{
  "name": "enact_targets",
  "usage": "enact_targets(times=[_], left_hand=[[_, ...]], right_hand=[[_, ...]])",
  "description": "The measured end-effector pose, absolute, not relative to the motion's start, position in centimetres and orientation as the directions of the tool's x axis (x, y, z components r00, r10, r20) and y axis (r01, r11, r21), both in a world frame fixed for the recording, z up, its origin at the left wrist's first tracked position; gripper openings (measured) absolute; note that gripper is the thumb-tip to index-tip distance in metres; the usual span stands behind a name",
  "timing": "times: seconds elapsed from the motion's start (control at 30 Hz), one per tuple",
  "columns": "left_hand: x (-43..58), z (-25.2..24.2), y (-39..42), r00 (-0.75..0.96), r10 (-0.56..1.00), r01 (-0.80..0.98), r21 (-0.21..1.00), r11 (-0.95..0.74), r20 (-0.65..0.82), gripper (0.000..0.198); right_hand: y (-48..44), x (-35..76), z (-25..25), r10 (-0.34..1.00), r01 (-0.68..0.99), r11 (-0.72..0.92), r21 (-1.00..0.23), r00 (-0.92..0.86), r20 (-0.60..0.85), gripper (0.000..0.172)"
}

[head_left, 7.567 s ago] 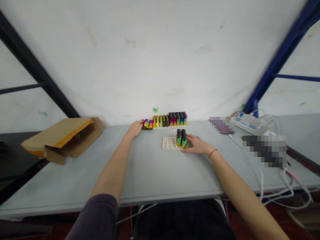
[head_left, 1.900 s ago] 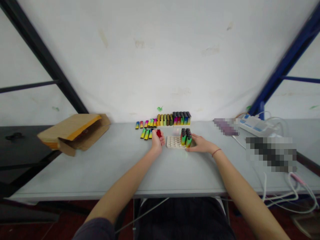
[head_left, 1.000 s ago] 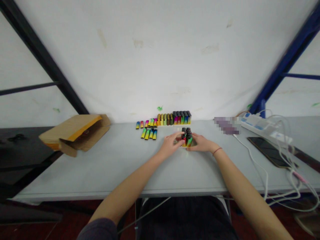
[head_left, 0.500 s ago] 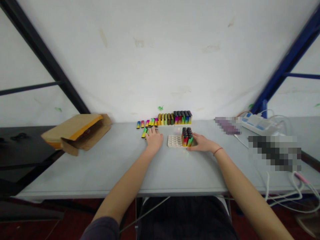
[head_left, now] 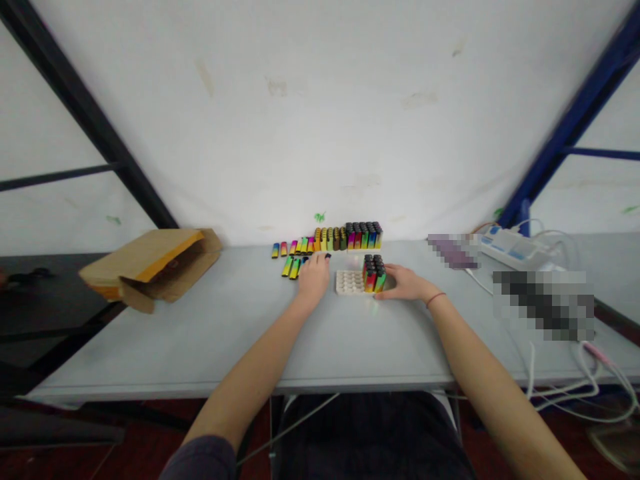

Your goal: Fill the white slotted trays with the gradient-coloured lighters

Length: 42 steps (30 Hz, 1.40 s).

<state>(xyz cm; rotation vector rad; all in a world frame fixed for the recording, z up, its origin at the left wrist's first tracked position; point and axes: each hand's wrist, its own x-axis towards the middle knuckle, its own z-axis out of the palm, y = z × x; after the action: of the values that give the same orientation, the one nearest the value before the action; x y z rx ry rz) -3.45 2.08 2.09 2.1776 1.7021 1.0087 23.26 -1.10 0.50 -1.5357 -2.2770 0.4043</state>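
Note:
My left hand is closed around a lighter, whose dark top pokes out past the fingers; the rest of it is hidden. Left of that hand, loose lighters with green and yellow bodies lie on the table. A white tray with round holes sits just right of the hand. Upright lighters with black tops fill the tray's right part, while the holes on its left are bare. My right hand grips the tray's right end, thumb in front and fingers behind.
Behind, near the wall, stand full groups of yellow-topped lighters and black-topped lighters. More loose lighters lie left of them. An opened cardboard package is at the left; a power strip and white cables are at the right.
My left hand has moved right from the loose lighters toward the tray, with a lighter's dark top now showing at its fingers. My right hand stays at the tray.

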Motion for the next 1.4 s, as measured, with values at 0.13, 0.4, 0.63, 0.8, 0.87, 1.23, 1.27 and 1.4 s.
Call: enact_targets(times=[0.13, 0.4, 0.63, 0.8, 0.87, 1.23, 1.27, 1.4], left_hand=[[-2.8, 2.4, 2.2, 0.013, 0.969, 0.174, 0.954, -0.245, 0.247, 0.024], [-1.4, 3.0, 1.2, 0.259, 0.955, -0.388, 0.89, 0.241, -0.146, 0.037], [-1.5, 2.6, 1.3, 0.244, 0.96, -0.423, 0.876, 0.231, -0.135, 0.038], [-1.6, 2.9, 1.4, 0.268, 0.952, -0.457, 0.85, 0.264, -0.151, 0.042], [-1.6, 3.0, 1.5, 0.29, 0.944, -0.472, 0.834, 0.286, -0.159, 0.046], [-1.9, 2.8, 1.3, 0.261, 0.928, -0.302, 0.89, 0.341, -0.267, 0.045], [-1.8, 2.9, 1.2, 0.246, 0.932, -0.3, 0.894, 0.334, -0.265, 0.044], [-1.7, 3.0, 1.0, 0.233, 0.927, -0.294, 0.888, 0.354, -0.293, 0.042]], right_hand=[[-1.0, 23.5, 0.4, 0.93, 0.832, 0.366, -0.417, -0.345, 0.128, 0.087], [-0.6, 24.2, 0.3, 0.924, 0.823, 0.382, -0.421, -0.356, 0.141, 0.078], [-0.5, 24.5, 0.7, 0.912, 0.799, 0.408, -0.442, -0.384, 0.147, 0.072], [-0.4, 24.5, 0.6, 0.932, 0.836, 0.364, -0.411, -0.326, 0.161, 0.07], [-0.4, 24.5, 0.4, 0.939, 0.85, 0.345, -0.399, -0.303, 0.166, 0.072], [-0.3, 24.6, -0.2, 0.926, 0.813, 0.377, -0.444, -0.32, 0.201, 0.069], [-0.3, 24.6, -0.1, 0.924, 0.809, 0.383, -0.446, -0.328, 0.199, 0.069], [-0.3, 24.6, 0.0, 0.917, 0.799, 0.399, -0.45, -0.352, 0.189, 0.066]])
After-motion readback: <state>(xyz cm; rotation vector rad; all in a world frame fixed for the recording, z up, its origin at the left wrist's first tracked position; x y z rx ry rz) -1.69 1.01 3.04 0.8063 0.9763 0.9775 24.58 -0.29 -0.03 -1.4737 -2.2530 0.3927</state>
